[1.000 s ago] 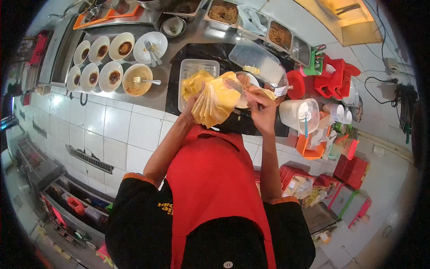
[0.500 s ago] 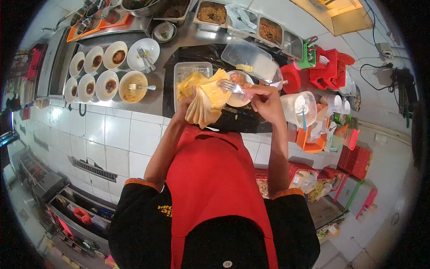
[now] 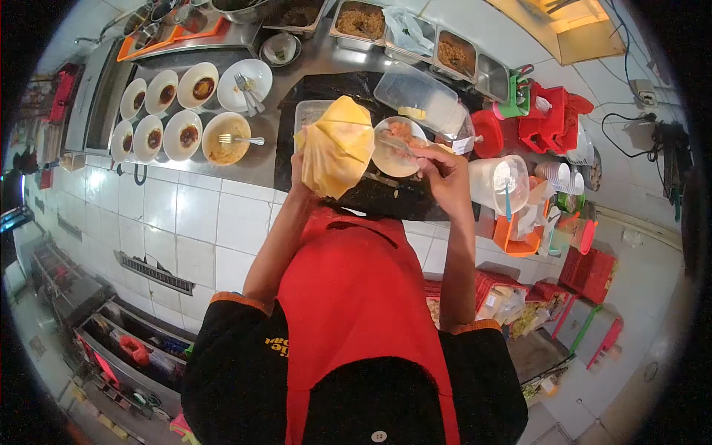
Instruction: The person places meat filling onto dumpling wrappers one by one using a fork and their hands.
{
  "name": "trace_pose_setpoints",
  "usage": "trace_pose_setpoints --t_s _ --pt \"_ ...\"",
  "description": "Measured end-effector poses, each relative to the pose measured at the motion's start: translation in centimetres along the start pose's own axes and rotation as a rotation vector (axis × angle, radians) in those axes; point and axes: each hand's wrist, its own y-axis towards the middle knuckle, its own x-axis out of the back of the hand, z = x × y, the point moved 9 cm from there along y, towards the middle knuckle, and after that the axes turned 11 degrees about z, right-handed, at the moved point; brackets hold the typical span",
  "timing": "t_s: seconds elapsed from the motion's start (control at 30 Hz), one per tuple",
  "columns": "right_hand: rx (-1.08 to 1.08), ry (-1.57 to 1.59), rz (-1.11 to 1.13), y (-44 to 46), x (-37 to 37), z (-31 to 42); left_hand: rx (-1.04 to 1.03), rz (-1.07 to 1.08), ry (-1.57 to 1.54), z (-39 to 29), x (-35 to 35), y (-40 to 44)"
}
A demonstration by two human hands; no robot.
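Observation:
A fanned stack of yellow dough wrappers (image 3: 340,144) rests in my left hand (image 3: 298,176), which is mostly hidden beneath it. Its fingers are closed on the stack's near side. To the right, my right hand (image 3: 443,174) grips the handle of a fork (image 3: 400,147). The fork's head dips into a white bowl (image 3: 384,162) holding pinkish minced filling (image 3: 400,131). Behind the wrappers, a clear plastic tub (image 3: 308,113) is partly covered. The bowl stands on a black sheet (image 3: 371,199) over the counter.
White bowls (image 3: 180,136) with dark sauce stand in rows at left, beside a bowl with a fork (image 3: 236,139). Metal food pans (image 3: 360,22) line the back. A lidded clear container (image 3: 415,89) lies behind the filling. At right are a white tub (image 3: 498,182) and red baskets (image 3: 550,111).
The fork has gone from against the wrappers down into the filling bowl. The wrapper stack has tilted up, showing a rounder fan. The whole view has shifted slightly.

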Motion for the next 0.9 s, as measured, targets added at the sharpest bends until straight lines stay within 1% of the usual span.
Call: trace_pose_setpoints --t_s 0.07,0.1,0.13,0.17,0.2,0.23,0.27,0.33,0.37,0.4,0.47,0.5,0.53,0.6,0.7,0.73,0.77,0.8,0.83,0.87,0.9 --pt "0.014 0.127 0.015 0.3 -0.7 0.6 0.123 -0.366 0.374 0.7 2.1 -1.0" --pt "-0.050 0.128 0.032 0.8 -1.5 0.4 0.193 -0.447 0.374 1.8 3.1 -1.5" --pt "-0.051 0.127 0.026 1.1 -2.0 0.5 0.199 -0.444 0.373 2.4 2.6 -1.5" --pt "-0.025 -0.014 0.009 1.4 -2.4 1.1 0.309 -0.404 0.658 2.8 1.7 -1.4" --pt "0.001 -0.154 -0.006 1.6 -2.9 1.8 0.353 -0.376 0.760 2.9 2.8 -1.5" --pt "-0.074 -0.210 -0.021 1.6 -3.2 3.0 0.395 -0.346 0.862 3.0 3.2 -1.4" --pt "-0.073 -0.211 -0.018 1.7 -3.9 2.8 0.392 -0.348 0.862 3.1 3.7 -1.4" --pt "0.295 -0.458 -0.164 0.9 -4.7 6.0 0.262 -0.524 0.374 3.7 4.4 -1.9" --pt "0.228 -0.379 -0.098 0.8 -5.8 5.2 0.268 -0.368 0.351 3.5 5.8 -1.5" --pt "0.224 -0.377 -0.097 0.5 -6.3 5.7 0.270 -0.372 0.349 2.9 7.4 -2.2" --pt "0.142 -0.121 0.160 0.7 -8.1 5.9 0.152 -0.355 0.220 1.4 9.4 -3.0" --pt "0.098 0.005 0.271 0.5 -8.7 6.1 0.033 -0.415 0.196 0.4 10.3 -3.2" --pt "0.094 0.007 0.274 0.4 -7.9 5.6 0.032 -0.419 0.194 0.1 10.8 -3.7" --pt "-0.090 0.123 0.192 0.8 -5.1 1.6 -0.040 -0.393 0.547 -2.6 10.7 -4.3" --pt "-0.339 -0.446 0.014 0.8 0.3 -11.2 -0.146 -0.335 1.078 -6.4 8.9 -5.4" --pt "-0.401 -0.663 -0.027 0.8 1.4 -13.6 -0.132 -0.327 1.182 -6.9 8.9 -5.6" --pt "-0.402 -0.663 -0.024 1.0 1.1 -13.5 -0.121 -0.319 1.288 -7.4 8.9 -5.9" --pt "-0.444 -0.727 -0.068 1.3 1.0 -13.3 -0.113 -0.314 1.392 -7.8 8.7 -6.0" --pt "-0.483 -0.791 -0.112 1.7 0.9 -13.0 -0.120 -0.329 1.176 -7.9 9.5 -6.4" --pt "-0.483 -0.791 -0.107 2.3 0.4 -13.5 -0.123 -0.342 0.960 -7.7 10.2 -6.9" --pt "-0.519 -0.756 -0.160 2.8 0.4 -14.6 -0.124 -0.351 0.744 -7.3 10.8 -7.2"
